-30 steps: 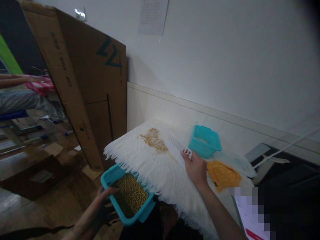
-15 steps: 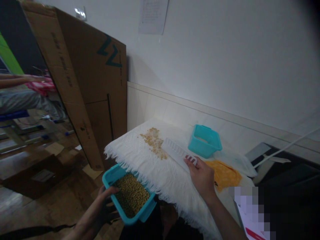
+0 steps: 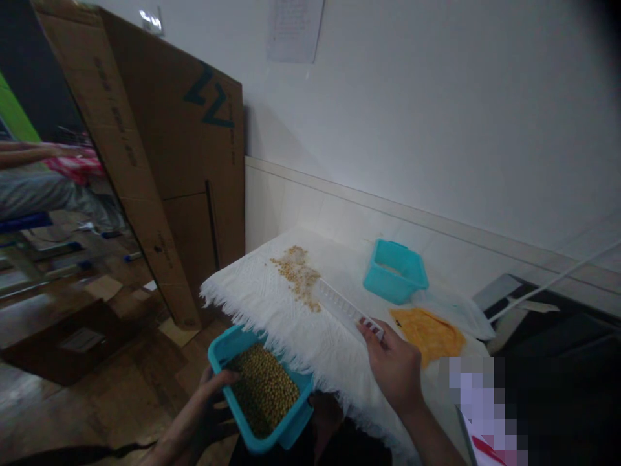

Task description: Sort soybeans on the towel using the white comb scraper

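Observation:
My left hand (image 3: 206, 408) grips the near corner of a teal plastic tray (image 3: 291, 424) full of tan beans (image 3: 264, 388), held just below the fringed front edge of a white cloth (image 3: 272, 310). My right hand (image 3: 395, 366) is closed on one end of a white slotted plastic strip (image 3: 347, 307) that lies on the cloth. The strip's far end touches a small heap of loose beans (image 3: 298, 275) on the cloth.
A second teal tray (image 3: 395, 272) stands at the back of the cloth near the wall, with an orange cloth (image 3: 429, 333) beside it. A tall cardboard sheet (image 3: 169, 155) leans at the left. Another person's arm (image 3: 29, 155) shows far left. Dark equipment (image 3: 557, 362) fills the right.
My right hand has drawn the white strip toward me across the cloth, dragging some beans nearer the edge. The bean tray in my left hand has shifted right and a little lower.

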Tool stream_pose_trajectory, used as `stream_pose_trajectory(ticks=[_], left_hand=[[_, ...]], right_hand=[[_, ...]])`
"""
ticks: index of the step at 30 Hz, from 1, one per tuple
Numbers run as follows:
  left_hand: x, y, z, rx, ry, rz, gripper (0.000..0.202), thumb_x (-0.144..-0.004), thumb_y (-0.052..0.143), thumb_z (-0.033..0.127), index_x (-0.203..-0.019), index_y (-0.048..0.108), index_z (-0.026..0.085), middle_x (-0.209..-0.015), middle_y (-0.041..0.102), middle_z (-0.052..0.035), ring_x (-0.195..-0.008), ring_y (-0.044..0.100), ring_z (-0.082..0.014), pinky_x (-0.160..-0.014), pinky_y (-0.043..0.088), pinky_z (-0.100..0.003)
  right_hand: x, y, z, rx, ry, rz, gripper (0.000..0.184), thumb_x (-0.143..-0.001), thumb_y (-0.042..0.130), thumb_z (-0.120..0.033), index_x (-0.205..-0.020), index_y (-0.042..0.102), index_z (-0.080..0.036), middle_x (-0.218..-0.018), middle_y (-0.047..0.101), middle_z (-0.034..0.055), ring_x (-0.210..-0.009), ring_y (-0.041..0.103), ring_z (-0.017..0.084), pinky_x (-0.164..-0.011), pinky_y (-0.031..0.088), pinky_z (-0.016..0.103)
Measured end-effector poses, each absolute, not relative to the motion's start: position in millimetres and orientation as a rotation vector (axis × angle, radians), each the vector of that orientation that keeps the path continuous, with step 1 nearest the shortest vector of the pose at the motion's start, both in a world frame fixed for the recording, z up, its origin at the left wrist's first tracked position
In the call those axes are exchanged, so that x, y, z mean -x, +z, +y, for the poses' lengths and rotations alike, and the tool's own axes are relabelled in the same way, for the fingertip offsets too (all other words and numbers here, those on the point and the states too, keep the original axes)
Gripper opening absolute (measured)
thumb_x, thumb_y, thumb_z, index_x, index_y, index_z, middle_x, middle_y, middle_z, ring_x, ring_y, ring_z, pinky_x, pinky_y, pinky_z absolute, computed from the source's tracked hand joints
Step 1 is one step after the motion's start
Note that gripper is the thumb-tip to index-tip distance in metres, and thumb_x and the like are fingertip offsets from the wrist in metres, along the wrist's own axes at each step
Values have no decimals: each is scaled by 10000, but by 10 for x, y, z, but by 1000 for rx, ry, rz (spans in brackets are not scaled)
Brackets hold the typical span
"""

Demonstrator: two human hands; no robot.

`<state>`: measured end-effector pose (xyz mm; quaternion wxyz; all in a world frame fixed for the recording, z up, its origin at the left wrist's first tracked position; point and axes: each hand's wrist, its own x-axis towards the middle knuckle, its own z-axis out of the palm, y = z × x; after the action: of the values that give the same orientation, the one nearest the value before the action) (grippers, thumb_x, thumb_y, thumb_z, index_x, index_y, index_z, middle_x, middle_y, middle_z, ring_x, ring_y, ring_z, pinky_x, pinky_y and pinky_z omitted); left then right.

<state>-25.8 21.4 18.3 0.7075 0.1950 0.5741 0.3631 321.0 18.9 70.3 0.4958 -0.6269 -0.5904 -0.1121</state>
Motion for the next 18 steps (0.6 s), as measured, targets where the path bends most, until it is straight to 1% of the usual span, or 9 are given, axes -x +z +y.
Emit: stream_pose_trajectory(ticks=[4, 9, 13, 16, 18], left_hand=[[231, 181, 183, -436, 815, 1265, 802, -821, 904, 488, -1519, 566, 284, -1221, 829, -136, -941, 860, -377, -838, 682, -500], [212, 195, 167, -427, 794, 1233, 877, -763, 940, 490, -1527, 560, 288, -1177, 831, -120, -997, 856, -387, -859, 682, -487], [190, 216, 162, -431, 795, 1254, 932, -732, 939, 533, -1540, 561, 261, -1188, 813, -125, -1013, 851, -391, -883, 673, -483], [190, 244, 157, -443, 784, 1235, 989, -707, 957, 542, -1562, 542, 269, -1219, 810, -134, -1041, 852, -407, -897, 665, -497], [196, 261, 151, -461, 778, 1210, 977, -727, 943, 552, -1566, 532, 266, -1230, 819, -142, -1056, 853, -417, -911, 665, -513]], right_hand=[[-3205, 713, 49, 1504, -364, -1485, 711, -1166, 551, -758, -968, 932, -192, -741, 878, 92, -554, 840, 230, -536, 616, 254], [-3182, 783, -60, 1494, -458, -1501, 700, -1190, 547, -712, -952, 922, -170, -776, 890, 101, -579, 856, 225, -533, 613, 237], [-3175, 821, -86, 1490, -469, -1523, 722, -1197, 528, -714, -931, 920, -170, -690, 855, 77, -475, 793, 199, -496, 582, 234], [-3176, 812, -111, 1517, -501, -1501, 746, -1192, 521, -732, -918, 923, -166, -713, 864, 97, -514, 821, 215, -497, 577, 237], [-3174, 794, -130, 1535, -516, -1490, 770, -1187, 510, -750, -909, 924, -162, -712, 863, 103, -518, 826, 222, -491, 570, 241]])
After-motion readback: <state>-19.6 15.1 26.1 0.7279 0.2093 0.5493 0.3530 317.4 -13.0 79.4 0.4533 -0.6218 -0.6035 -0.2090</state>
